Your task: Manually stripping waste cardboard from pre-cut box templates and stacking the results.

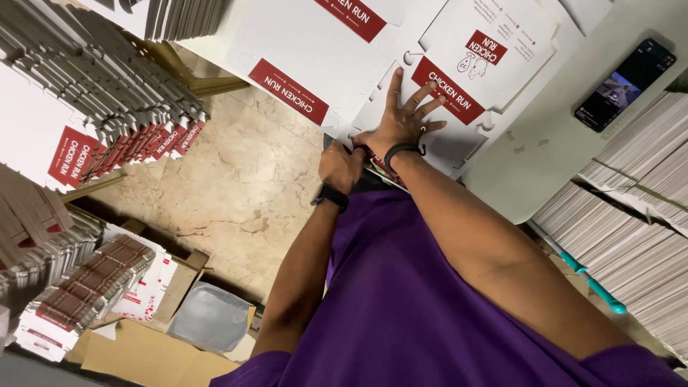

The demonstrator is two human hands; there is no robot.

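White carton blanks (pixel 459 64) (red labels), lit phone (pixel 623 84) right.

Phone (pixel 624 84) right of flat box blank (pixel 459 72), on table (pixel 530 165)

Pale grey-white work table (pixel 534 154): flat white die-cut cardboard box blanks with red bands (pixel 459 79) under the hands, black smartphone (pixel 624 84) well right of them, screen lit.

Beige marble floor (pixel 236 186) left of hands: stacked blanks, brown cartons.

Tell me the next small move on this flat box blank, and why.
Probably press the near flap down with the left hand: the right hand lies spread flat, pinning the white box blank, while the left one is bunched at its near edge.
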